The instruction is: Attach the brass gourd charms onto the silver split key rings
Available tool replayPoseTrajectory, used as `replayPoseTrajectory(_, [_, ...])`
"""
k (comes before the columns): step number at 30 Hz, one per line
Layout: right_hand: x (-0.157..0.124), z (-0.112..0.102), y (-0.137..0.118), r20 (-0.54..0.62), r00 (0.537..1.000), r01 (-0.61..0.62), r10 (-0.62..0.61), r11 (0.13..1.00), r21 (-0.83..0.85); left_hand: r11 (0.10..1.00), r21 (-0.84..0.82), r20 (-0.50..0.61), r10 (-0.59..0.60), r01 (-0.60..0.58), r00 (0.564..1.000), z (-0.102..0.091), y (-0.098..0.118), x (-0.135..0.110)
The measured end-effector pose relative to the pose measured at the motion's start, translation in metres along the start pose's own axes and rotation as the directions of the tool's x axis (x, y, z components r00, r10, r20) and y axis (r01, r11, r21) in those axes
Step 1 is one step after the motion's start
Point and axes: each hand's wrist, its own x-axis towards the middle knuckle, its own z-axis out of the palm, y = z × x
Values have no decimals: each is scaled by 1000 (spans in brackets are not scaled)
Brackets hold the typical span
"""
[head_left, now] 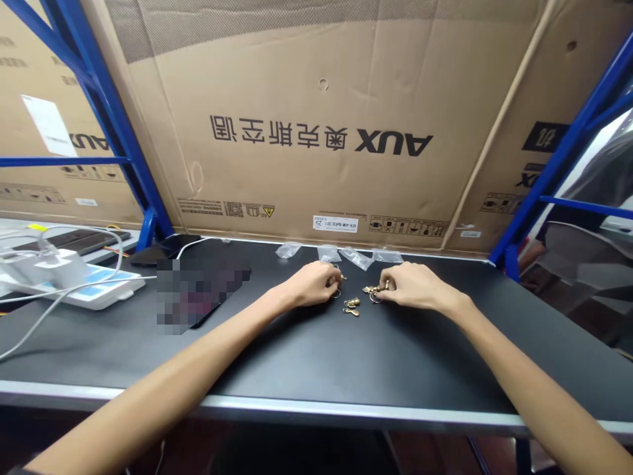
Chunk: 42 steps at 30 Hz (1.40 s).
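Both my hands rest on a black table. My left hand is curled, its fingertips pinched on a small gold metal piece with a ring. My right hand is also curled and pinches another small gold clasp. Between the two hands lie two loose gold clasps on the table top. Just beyond my hands sit several small clear plastic bags in a row.
A large cardboard box stands against the back of the table between blue rack posts. At the left are a white device with cables and a dark flat object. The table's front edge is metal-trimmed.
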Motion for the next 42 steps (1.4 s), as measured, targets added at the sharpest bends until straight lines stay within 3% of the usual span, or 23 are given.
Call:
replayPoseTrajectory(5, [0,7,-2,26,998,56,-56,998,-7,1000,20,-8,-6,6,1000,-1,2,1])
replayPoseTrajectory(9, [-1,4,-3,-26,998,53,-52,997,64,1000,14,-95,-13,14,995,-1,3,1])
replayPoseTrajectory(14, [0,-5,-2,-151,984,135,-90,937,322,998,-67,-251,-8,-9,968,-2,12,2])
replayPoseTrajectory(18, [1,-7,-10,-327,925,302,-193,895,327,973,-230,-330,-42,-37,943,-2,25,2])
replayPoseTrajectory(20, [2,-5,-16,-392,897,350,-204,869,349,945,-326,-312,-102,-5,945,-2,31,2])
replayPoseTrajectory(24, [3,1,-26,-470,877,352,-100,801,485,795,-605,-164,-180,45,970,-3,38,4])
replayPoseTrajectory(27, [3,5,-31,-485,875,298,2,786,542,663,-741,-120,-280,102,953,-6,38,5])
replayPoseTrajectory(30, [4,11,-34,-406,913,293,-34,748,595,574,-805,-71,-344,150,936,-10,38,4])
replayPoseTrajectory(33, [7,19,-38,-329,938,316,-109,657,684,497,-849,-18,-368,180,930,-12,38,2])
replayPoseTrajectory(37, [10,28,-40,-338,940,301,-42,566,767,390,-903,35,-349,180,936,-9,37,2])
replayPoseTrajectory(42, [10,29,-41,-375,927,300,-19,635,711,272,-953,40,-311,129,949,-4,33,4])
